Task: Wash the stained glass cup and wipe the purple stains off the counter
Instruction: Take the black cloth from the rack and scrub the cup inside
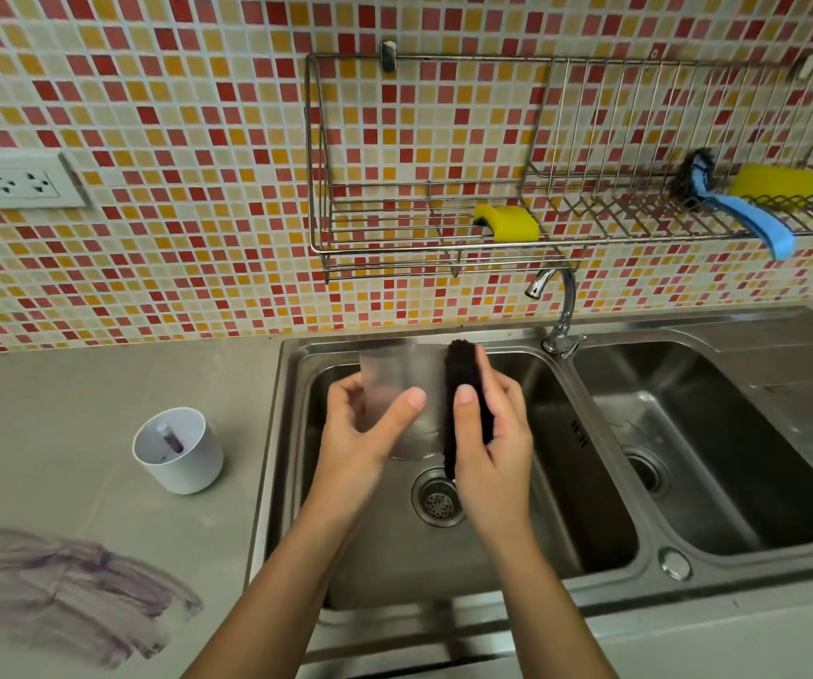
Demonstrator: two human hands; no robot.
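Note:
Over the left sink basin, my left hand holds a clear glass cup, blurred by motion, with a faint purplish tint inside. My right hand grips a dark fuzzy scrubber held upright, pressed against the cup's right side. Purple stains smear the grey counter at the lower left.
A white cup holding a small purple item stands on the counter left of the sink. The tap sits between the two basins. A wall rack carries yellow sponges and a blue brush. A power socket is on the left wall.

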